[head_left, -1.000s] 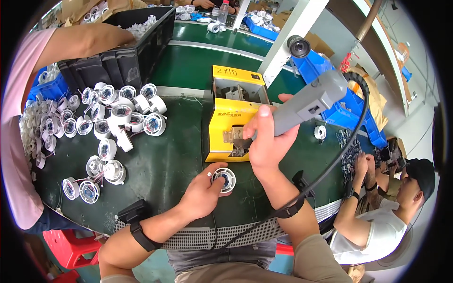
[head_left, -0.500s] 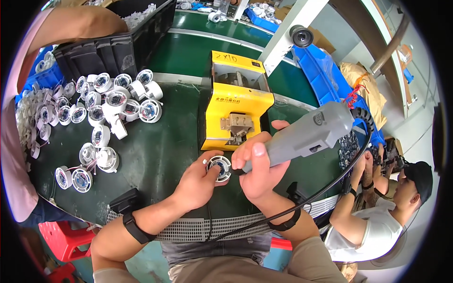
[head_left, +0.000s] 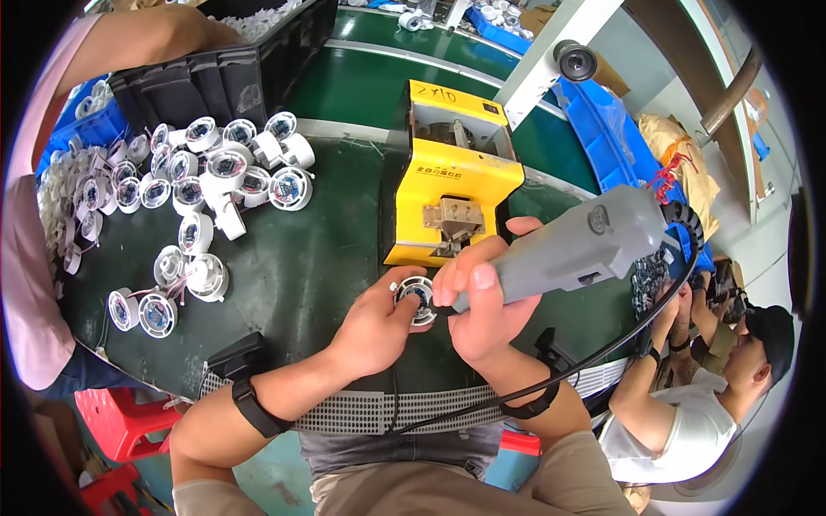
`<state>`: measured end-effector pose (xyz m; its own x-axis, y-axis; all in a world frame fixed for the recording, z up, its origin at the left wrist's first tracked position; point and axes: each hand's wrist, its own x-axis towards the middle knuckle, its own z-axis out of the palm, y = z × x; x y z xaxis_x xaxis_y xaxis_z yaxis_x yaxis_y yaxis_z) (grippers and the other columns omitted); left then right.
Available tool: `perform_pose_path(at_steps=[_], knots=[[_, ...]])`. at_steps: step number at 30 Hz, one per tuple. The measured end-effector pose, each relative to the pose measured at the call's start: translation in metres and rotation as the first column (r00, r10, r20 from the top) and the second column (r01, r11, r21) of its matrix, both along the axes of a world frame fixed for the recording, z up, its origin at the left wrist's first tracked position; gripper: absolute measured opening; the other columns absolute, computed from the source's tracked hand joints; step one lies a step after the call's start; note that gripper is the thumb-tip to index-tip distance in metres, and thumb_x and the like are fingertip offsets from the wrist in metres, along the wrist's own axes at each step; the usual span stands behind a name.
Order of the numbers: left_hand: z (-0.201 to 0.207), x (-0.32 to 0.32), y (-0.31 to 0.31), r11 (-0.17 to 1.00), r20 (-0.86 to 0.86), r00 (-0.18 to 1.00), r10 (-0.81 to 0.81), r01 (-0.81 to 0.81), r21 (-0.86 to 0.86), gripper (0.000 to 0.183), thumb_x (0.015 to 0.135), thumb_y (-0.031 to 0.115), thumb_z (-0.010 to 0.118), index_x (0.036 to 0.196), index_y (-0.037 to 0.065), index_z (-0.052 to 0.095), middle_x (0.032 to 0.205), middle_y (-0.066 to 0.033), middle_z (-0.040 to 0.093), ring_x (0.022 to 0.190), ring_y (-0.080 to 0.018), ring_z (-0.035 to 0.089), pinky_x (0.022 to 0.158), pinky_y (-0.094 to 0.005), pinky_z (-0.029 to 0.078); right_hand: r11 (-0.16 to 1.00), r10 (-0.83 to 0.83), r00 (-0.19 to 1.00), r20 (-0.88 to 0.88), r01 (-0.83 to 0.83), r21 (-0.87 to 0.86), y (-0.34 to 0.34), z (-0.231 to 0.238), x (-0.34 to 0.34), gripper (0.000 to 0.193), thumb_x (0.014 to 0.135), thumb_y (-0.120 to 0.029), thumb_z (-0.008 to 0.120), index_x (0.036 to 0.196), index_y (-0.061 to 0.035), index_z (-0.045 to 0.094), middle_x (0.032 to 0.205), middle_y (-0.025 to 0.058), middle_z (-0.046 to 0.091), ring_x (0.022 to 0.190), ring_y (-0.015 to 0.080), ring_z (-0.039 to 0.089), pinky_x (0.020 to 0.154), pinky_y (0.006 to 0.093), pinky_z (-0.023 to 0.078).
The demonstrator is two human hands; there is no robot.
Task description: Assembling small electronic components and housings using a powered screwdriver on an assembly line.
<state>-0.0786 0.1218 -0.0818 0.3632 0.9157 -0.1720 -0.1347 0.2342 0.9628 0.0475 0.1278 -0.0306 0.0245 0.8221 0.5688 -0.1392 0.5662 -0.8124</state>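
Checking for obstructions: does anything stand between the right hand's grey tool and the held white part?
Nothing visible: the grey tool in the right hand has its dark tip at the right edge of the white part held by the left hand.

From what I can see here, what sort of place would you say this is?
Probably a factory assembly workshop: many similar white housings lie on the green table, a yellow machine stands there, and the right hand holds a grey corded tool.

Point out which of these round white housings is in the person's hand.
The round housing in the left hand, close by the tip of the grey electric screwdriver; the other housings, clustered at left, lie unheld.
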Motion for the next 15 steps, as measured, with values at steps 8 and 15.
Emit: perform_pose_path(at_steps=[8, 15], knots=[[0.0, -0.001, 0.001, 1.0, 0.004, 1.0, -0.005, 0.005, -0.009, 0.031, 0.096, 0.008, 0.045, 0.125, -0.004, 0.048, 0.101, -0.0155, 0.064, 0.085, -0.0196, 0.069, 0.075, -0.0306, 0.055, 0.998, 0.043, 0.997, -0.069, -0.045, -0.034, 0.001, -0.002, -0.003, 0.044, 0.091, -0.013, 0.053, 0.123, -0.0046, 0.025, 0.072, 0.0062, 0.048, 0.053, 0.0145, 0.049, 0.05, 0.0312, 0.049], [0.003, 0.002, 0.003, 0.999, 0.031, 1.0, -0.001, 0.002, -0.036, 0.032, 0.094, 0.009, 0.047, 0.124, -0.003, 0.05, 0.099, -0.0183, 0.064, 0.084, -0.0196, 0.069, 0.074, -0.0319, 0.056, 0.991, 0.127, 0.992, -0.014, -0.127, 0.034, 0.004, -0.011, 0.006, 0.043, 0.09, -0.014, 0.056, 0.12, -0.0062, 0.027, 0.071, 0.0069, 0.049, 0.053, 0.0153, 0.05, 0.051, 0.0313, 0.048]])
